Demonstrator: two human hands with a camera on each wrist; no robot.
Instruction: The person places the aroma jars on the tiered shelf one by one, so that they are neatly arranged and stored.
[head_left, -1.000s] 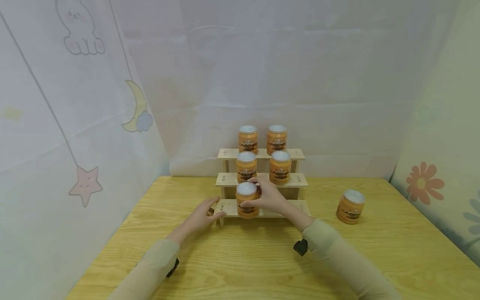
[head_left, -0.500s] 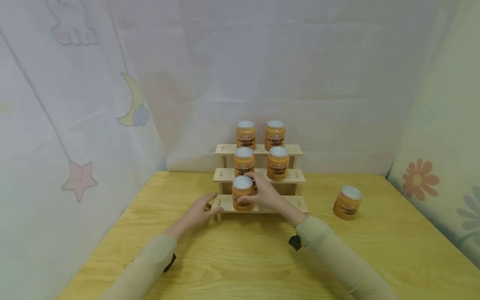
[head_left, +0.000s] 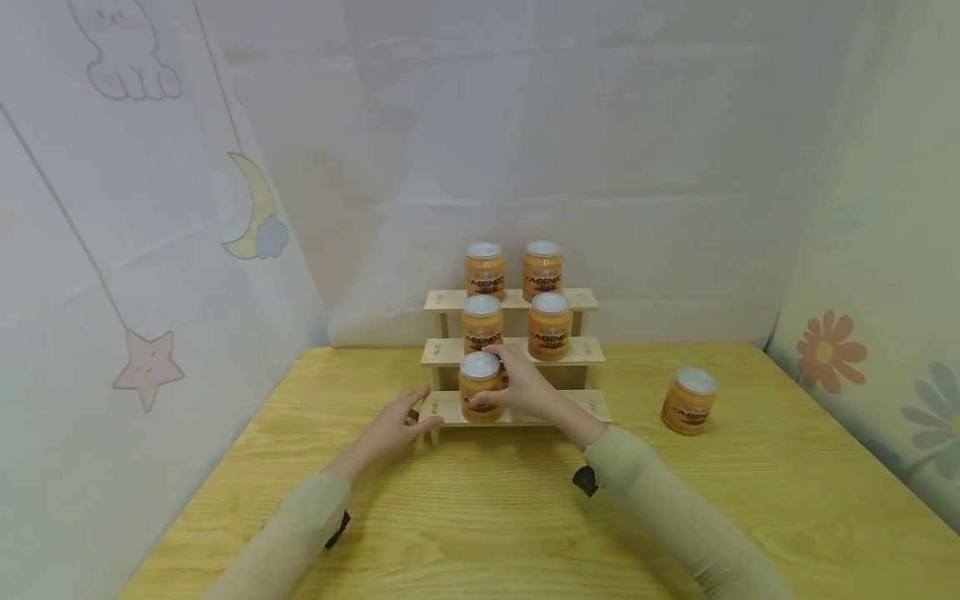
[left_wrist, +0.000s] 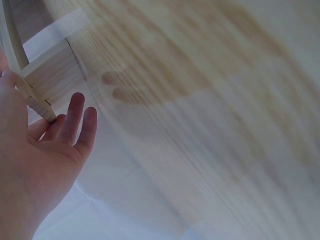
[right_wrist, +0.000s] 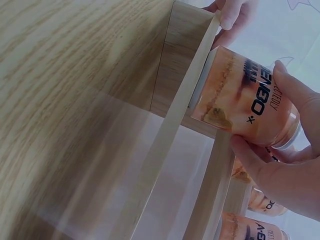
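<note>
A wooden three-step display rack (head_left: 555,408) stands on the table. My right hand (head_left: 525,387) holds an orange jar (head_left: 478,392) with a silver lid at the left part of the bottom step. In the right wrist view the thumb and fingers span this jar (right_wrist: 245,95), whose base is at the board. At the left end of the bottom step is my left hand (head_left: 390,425), with thumb in front and fingers at the back. The left wrist view shows its fingers (left_wrist: 75,117) at the board's end, some extended past it.
Two like jars stand on the top step, including the right one (head_left: 542,271), and two on the middle step, including the right one (head_left: 550,327). Another jar (head_left: 688,402) stands on the table (head_left: 465,517) to the right. A printed cloth (head_left: 645,167) hangs behind.
The jar in my right hand has shifted slightly left along the bottom step. My left hand stays at the rack's end. The head view has also shifted a little.
</note>
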